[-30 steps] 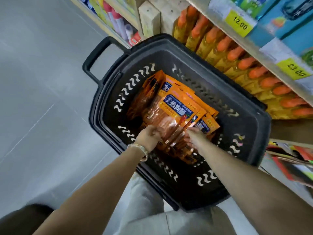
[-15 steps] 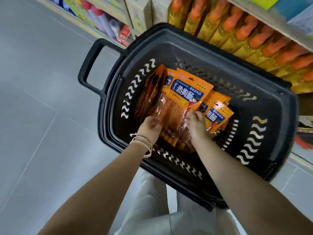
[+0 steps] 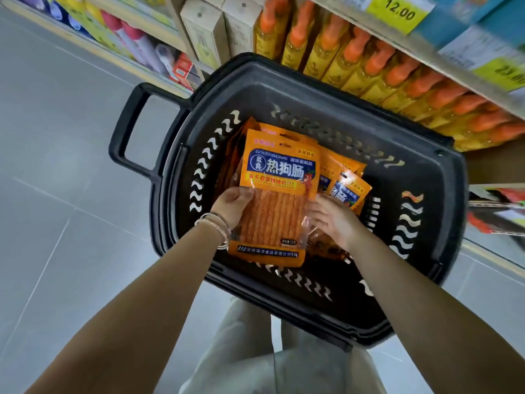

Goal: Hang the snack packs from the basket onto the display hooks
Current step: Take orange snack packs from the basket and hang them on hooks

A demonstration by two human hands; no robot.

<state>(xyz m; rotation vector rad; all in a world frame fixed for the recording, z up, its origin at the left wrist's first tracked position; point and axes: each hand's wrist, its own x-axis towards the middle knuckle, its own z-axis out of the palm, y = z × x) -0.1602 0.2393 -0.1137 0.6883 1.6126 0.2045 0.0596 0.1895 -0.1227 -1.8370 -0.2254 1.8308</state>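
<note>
A black plastic basket (image 3: 431,177) stands on the floor below me, holding several orange snack packs. The top snack pack (image 3: 279,194), orange with a blue label and a clear window, is raised out of the pile, face up. My left hand (image 3: 234,204) grips its left edge, thumb on top. My right hand (image 3: 331,216) holds its right edge, fingers partly under it. More snack packs (image 3: 348,189) lie beneath and to the right in the basket. No display hooks are in view.
A shelf with yellow bottles with orange caps (image 3: 366,69) runs along the right, price tags (image 3: 399,11) on its edge. Boxes (image 3: 204,32) and colourful packages (image 3: 119,35) fill shelves beyond the basket handle (image 3: 125,132). Grey tiled floor (image 3: 56,194) lies to the left.
Both hands have lifted the top snack pack up off the pile and turned it flat toward me. The view has shifted slightly, showing more shelf.
</note>
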